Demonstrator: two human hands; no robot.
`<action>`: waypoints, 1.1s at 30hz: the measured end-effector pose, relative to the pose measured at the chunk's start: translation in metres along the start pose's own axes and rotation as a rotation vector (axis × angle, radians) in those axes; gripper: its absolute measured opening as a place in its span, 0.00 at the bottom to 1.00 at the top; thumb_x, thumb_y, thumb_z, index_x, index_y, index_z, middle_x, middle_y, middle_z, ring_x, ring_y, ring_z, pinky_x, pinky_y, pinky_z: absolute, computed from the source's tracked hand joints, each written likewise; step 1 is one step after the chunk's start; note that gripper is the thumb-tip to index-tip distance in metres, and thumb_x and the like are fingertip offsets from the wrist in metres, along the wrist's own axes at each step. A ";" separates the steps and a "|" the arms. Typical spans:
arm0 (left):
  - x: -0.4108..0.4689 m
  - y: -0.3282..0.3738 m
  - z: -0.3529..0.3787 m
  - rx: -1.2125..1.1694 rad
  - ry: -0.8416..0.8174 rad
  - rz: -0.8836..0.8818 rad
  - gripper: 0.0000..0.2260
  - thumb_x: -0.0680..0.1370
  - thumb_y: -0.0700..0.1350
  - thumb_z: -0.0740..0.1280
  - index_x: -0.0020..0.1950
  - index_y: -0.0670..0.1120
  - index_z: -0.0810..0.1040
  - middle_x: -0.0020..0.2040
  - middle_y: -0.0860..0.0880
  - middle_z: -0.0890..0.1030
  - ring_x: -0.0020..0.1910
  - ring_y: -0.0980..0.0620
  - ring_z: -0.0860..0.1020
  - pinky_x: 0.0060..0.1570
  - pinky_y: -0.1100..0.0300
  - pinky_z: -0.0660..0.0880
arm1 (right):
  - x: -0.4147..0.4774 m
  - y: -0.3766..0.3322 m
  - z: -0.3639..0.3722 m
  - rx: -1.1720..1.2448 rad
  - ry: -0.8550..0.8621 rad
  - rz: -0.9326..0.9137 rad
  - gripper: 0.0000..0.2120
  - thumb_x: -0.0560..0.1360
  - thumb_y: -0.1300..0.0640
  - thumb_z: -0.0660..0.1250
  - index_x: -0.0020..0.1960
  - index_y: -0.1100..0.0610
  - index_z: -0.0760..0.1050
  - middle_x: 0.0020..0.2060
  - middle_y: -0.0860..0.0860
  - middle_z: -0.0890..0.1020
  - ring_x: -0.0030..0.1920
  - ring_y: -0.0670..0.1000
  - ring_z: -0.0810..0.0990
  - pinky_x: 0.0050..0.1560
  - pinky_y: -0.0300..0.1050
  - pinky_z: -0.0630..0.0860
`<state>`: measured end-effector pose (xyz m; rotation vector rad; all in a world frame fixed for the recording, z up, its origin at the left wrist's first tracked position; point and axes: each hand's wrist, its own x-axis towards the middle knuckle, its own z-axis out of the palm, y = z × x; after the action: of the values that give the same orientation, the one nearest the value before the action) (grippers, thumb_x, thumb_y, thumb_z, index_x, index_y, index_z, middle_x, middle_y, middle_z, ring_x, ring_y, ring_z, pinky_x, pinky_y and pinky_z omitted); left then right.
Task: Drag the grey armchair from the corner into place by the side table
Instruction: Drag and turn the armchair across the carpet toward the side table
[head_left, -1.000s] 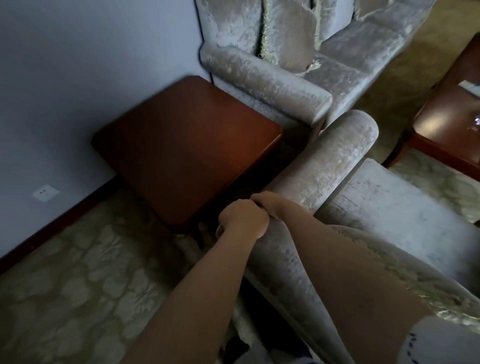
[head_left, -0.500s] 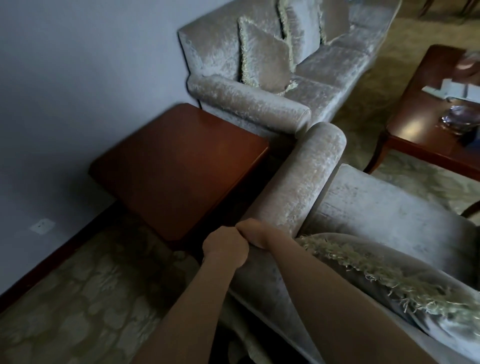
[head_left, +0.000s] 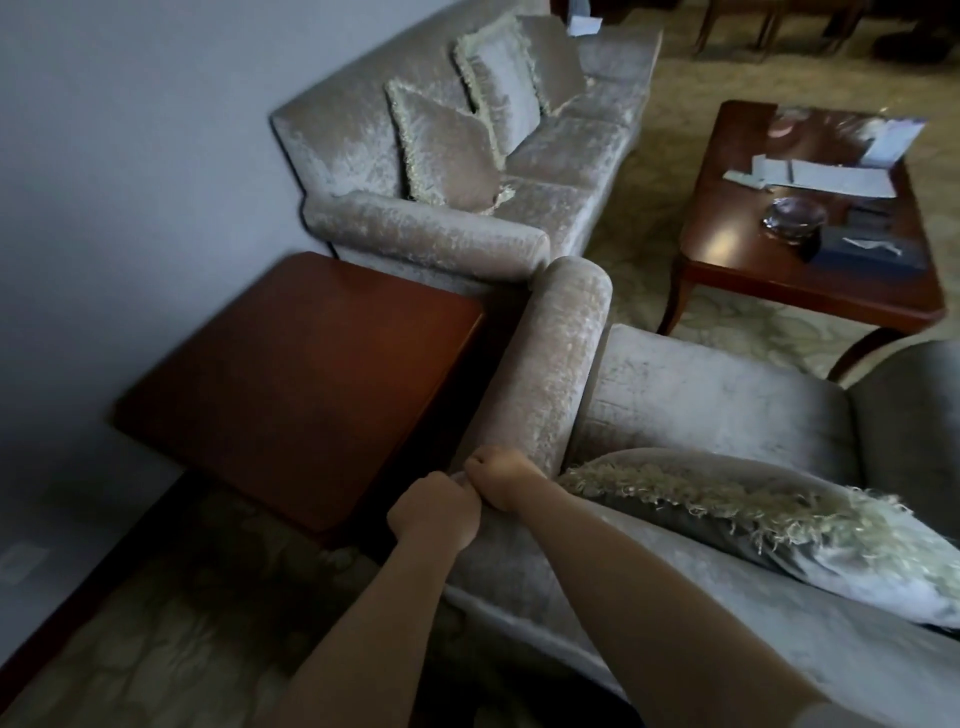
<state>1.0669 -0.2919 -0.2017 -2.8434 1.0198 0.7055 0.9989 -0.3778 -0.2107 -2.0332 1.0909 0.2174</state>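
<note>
Both hands, the left hand (head_left: 434, 512) and right hand (head_left: 501, 480), clench side by side on the one grey armchair (head_left: 701, 395), at the rear end of its armrest. It stands just beside the single side table (head_left: 311, 379), near one sofa (head_left: 566, 156) bearing three cushions (head_left: 447, 150); a fourth cushion (head_left: 727, 519) lies on its seat.

No text, label, brand, number or sign is legible. The white paper sheets (head_left: 836, 179) lying on the dark red-brown polished wooden coffee table (head_left: 727, 254) are too small and blurred for any print to be made out.
</note>
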 end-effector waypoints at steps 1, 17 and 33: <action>0.000 -0.001 0.000 0.005 -0.003 0.011 0.25 0.79 0.60 0.48 0.59 0.45 0.75 0.54 0.45 0.78 0.50 0.45 0.78 0.46 0.53 0.73 | -0.007 0.000 -0.002 -0.008 0.007 0.013 0.20 0.78 0.47 0.52 0.57 0.58 0.75 0.59 0.59 0.77 0.58 0.58 0.74 0.57 0.49 0.70; -0.113 0.199 0.050 0.281 -0.067 0.417 0.21 0.77 0.54 0.56 0.64 0.45 0.75 0.64 0.44 0.75 0.62 0.43 0.73 0.57 0.52 0.70 | -0.174 0.206 -0.076 -0.093 0.136 0.272 0.21 0.77 0.49 0.57 0.65 0.56 0.71 0.64 0.59 0.74 0.63 0.60 0.72 0.62 0.50 0.70; -0.382 0.453 0.237 0.275 -0.356 0.892 0.21 0.77 0.49 0.51 0.68 0.46 0.68 0.69 0.42 0.67 0.67 0.42 0.67 0.64 0.47 0.63 | -0.418 0.500 -0.147 0.089 0.323 1.103 0.29 0.74 0.42 0.51 0.70 0.56 0.65 0.67 0.57 0.68 0.65 0.62 0.68 0.63 0.59 0.65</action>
<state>0.4340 -0.3763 -0.1990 -1.8429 2.0942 0.9517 0.3313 -0.3757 -0.1955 -1.2070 2.2919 0.3791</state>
